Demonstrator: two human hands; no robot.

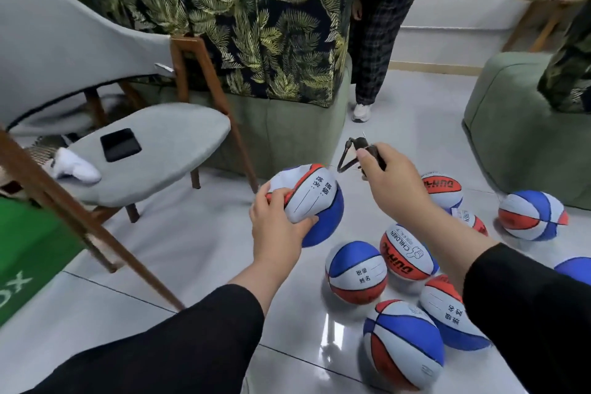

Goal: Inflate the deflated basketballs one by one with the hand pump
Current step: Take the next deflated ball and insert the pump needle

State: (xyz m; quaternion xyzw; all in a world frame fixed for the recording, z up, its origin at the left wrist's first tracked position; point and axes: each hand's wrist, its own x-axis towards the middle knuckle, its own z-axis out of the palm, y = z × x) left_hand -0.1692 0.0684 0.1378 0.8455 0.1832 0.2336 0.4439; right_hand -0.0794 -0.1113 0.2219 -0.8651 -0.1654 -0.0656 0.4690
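Red, white and blue rubber caves in under the left hand (pixel 277 223), whose thumb and fingers are curled round the dented near side of a deflated basketball (pixel 315 201) and hold it up above the floor (pixel 179 253), well clear of the tiles. Printed characters and blank lines show on the ball's pale panel, which faces up and toward the camera. Just to the right and slightly higher, the right hand (pixel 388 182) has its grip closed on the dark hand pump (pixel 361 153); the fingers wrap its body, the thumb lies along the top, and a thin dark hose loops out from the pump's front end toward the top of the held ball, its tip close to the ball, though I cannot tell whether it touches. Both forearms wear black sleeves. Below and to the right of the hands, more basketballs (pixel 356 272) of the same colours lie in a loose cluster on the glossy grey floor, several touching one another and some visibly sagging. To the left stands a grey padded chair (pixel 153 150) with brown wooden legs, carrying a black phone (pixel 121 144) and a white sock (pixel 75 166) on its seat. Behind it is a green sofa (pixel 287 128) draped with a leaf-print cover, where another person (pixel 377 25) in checked trousers stands with a hand resting on top.
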